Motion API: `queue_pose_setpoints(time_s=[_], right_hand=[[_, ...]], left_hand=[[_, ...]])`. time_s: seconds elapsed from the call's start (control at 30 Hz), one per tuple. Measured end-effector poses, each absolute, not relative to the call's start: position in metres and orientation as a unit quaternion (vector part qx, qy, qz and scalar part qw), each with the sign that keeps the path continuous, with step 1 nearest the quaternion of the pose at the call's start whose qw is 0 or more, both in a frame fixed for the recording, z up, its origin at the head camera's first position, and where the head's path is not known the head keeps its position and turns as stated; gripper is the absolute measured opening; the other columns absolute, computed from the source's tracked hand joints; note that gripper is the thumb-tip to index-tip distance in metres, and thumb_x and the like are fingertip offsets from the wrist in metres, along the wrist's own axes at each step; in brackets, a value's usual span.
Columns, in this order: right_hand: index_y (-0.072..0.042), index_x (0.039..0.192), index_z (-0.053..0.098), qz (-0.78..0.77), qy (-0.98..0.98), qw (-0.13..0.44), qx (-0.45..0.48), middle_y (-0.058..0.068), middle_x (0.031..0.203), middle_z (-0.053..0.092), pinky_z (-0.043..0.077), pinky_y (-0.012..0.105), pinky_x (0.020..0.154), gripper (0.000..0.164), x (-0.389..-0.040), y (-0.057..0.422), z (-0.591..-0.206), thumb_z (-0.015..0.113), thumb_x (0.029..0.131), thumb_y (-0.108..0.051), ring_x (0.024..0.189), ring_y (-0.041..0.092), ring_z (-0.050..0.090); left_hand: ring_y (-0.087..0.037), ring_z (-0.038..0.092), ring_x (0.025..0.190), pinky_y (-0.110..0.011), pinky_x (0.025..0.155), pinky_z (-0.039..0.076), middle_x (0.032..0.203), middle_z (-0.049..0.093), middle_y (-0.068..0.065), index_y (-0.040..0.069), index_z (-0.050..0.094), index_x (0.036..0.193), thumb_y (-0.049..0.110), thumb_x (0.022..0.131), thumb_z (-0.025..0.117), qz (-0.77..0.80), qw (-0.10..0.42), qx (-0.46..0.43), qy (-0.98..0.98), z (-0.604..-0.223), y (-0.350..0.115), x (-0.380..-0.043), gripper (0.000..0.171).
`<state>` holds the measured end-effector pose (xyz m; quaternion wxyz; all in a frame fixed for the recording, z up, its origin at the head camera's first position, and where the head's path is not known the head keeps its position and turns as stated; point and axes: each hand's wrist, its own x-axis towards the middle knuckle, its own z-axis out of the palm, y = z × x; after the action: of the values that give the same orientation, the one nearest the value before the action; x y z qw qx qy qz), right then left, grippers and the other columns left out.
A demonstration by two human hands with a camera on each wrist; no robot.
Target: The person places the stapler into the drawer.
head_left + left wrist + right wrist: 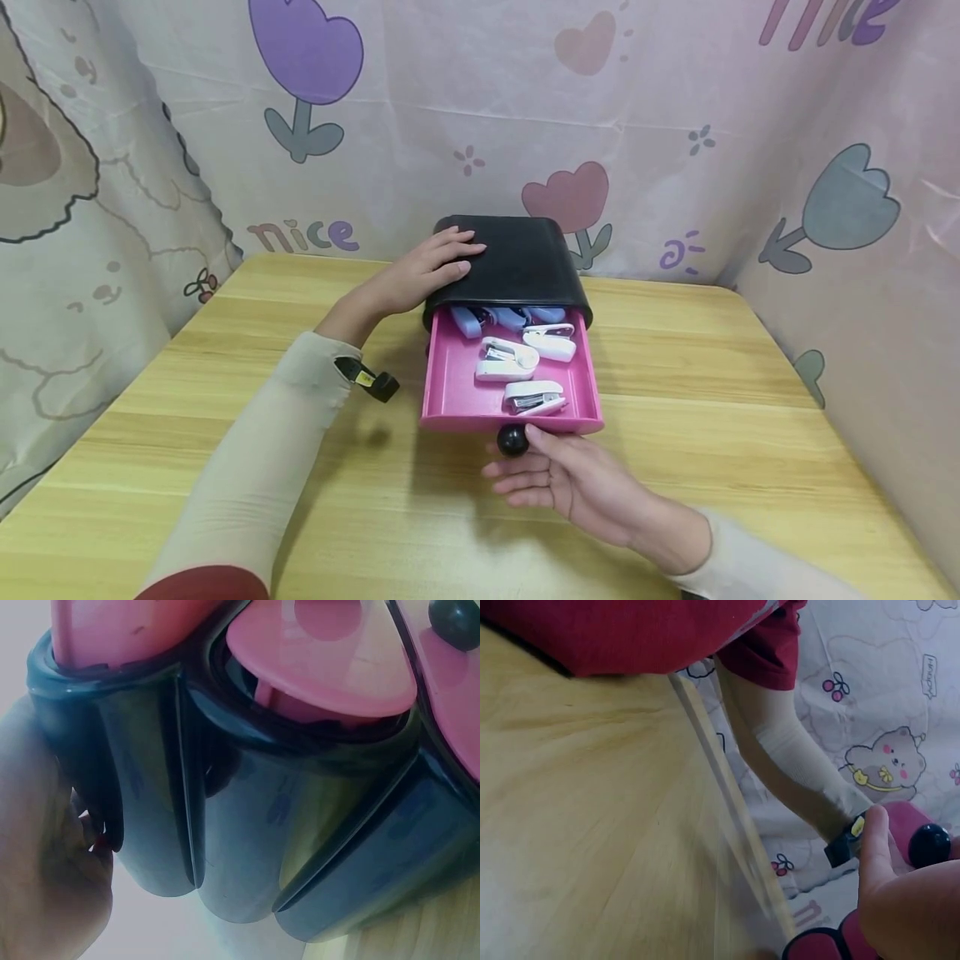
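My left hand [429,271] lies flat on the left side of a black drawer unit's top [517,258], fingers spread. The unit's pink drawer [453,379] is pulled out toward me. In it lie several small staplers: white ones, like the white stapler [534,398] near the front, and blue ones, like the blue stapler [467,322] at the back. My right hand [585,483] is at the drawer's round black knob [513,440], thumb at its right side and index fingertip at its left. The other fingers extend loosely below. The knob [930,845] also shows in the right wrist view.
The unit stands on a wood-grain table [697,433]. Printed cloth [450,100] hangs behind and at both sides. In the left wrist view, more pink drawer fronts [322,652] sit in the black casing [247,825]. A small black camera [378,385] sits at my left wrist.
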<state>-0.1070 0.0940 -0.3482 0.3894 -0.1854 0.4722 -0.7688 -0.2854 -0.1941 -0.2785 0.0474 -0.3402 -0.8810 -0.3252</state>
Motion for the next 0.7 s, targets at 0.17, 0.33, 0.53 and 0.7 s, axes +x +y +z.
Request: queue_pose_setpoints(time_s=[0.17, 0.33, 0.53, 0.7], right_hand=[[0.007, 0.131, 0.052, -0.776, 0.469, 0.387, -0.167, 0.019, 0.118, 0.066, 0.049, 0.040, 0.096, 0.043, -0.105, 0.091, -0.346, 0.040, 0.107, -0.028, 0.107, 0.026, 0.066], [0.005, 0.129, 0.054, -0.781, 0.466, 0.383, -0.161, 0.018, 0.116, 0.067, 0.050, 0.038, 0.095, 0.042, -0.105, 0.089, -0.344, 0.041, 0.107, -0.028, 0.104, 0.025, 0.067], [0.004, 0.125, 0.057, -0.789, 0.473, 0.362, -0.151, 0.016, 0.113, 0.069, 0.051, 0.036, 0.093, 0.041, -0.111, 0.087, -0.341, 0.043, 0.106, -0.030, 0.102, 0.024, 0.068], [0.005, 0.124, 0.057, -0.796, 0.477, 0.341, -0.149, 0.015, 0.111, 0.069, 0.051, 0.037, 0.093, 0.043, -0.119, 0.085, -0.338, 0.044, 0.105, -0.032, 0.101, 0.025, 0.068]], left_hand=[[-0.020, 0.005, 0.149, -0.049, 0.118, 0.007, 0.159, 0.026, -0.004, 0.018, 0.047, 0.147, 0.036, 0.103, 0.042, -0.329, 0.048, -0.339, -0.880, -0.280, -0.194, -0.287, 0.048], [-0.020, 0.005, 0.149, -0.049, 0.118, 0.007, 0.159, 0.026, -0.004, 0.018, 0.047, 0.147, 0.036, 0.103, 0.042, -0.330, 0.049, -0.339, -0.880, -0.280, -0.195, -0.288, 0.048], [-0.019, 0.005, 0.149, -0.049, 0.118, 0.007, 0.159, 0.026, -0.005, 0.018, 0.047, 0.147, 0.037, 0.103, 0.042, -0.323, 0.049, -0.335, -0.884, -0.280, -0.194, -0.286, 0.048], [-0.019, 0.006, 0.149, -0.048, 0.118, 0.008, 0.159, 0.027, -0.005, 0.018, 0.048, 0.147, 0.036, 0.103, 0.042, -0.322, 0.052, -0.336, -0.883, -0.280, -0.194, -0.286, 0.047]])
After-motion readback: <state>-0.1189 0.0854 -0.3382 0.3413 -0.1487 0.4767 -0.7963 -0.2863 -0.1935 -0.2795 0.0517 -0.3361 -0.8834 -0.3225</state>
